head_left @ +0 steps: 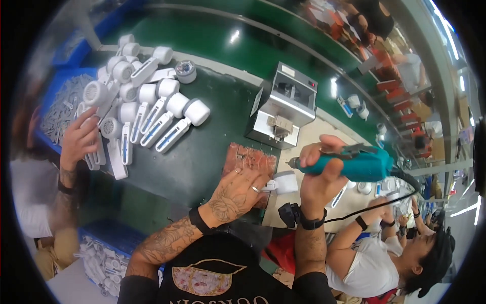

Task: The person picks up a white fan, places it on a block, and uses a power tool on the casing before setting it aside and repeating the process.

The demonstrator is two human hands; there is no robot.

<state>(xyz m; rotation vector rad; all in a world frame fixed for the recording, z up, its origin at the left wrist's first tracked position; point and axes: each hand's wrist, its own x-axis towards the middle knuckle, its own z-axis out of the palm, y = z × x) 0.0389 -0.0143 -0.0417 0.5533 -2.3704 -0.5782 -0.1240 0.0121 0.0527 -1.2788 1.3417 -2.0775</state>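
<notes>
My left hand (pixel 237 196) lies over the handle of a white handheld fan (pixel 286 182), holding it down on a worn red block (pixel 249 156). The fan's round head sticks out to the right of my fingers; most of its handle is hidden under the hand. In my right hand (pixel 321 190) is a teal electric screwdriver (pixel 357 164), gripped round its body. Its tip points left, above the fan and apart from it. A black cable (pixel 374 205) trails from its rear end.
Beyond the block stands a grey metal machine (pixel 283 104). Several white fans (pixel 164 121) are piled at the left, where a co-worker's hand (pixel 81 137) touches some. Blue bins (pixel 43 114) hold small grey parts. Another person (pixel 374 258) sits close at my right.
</notes>
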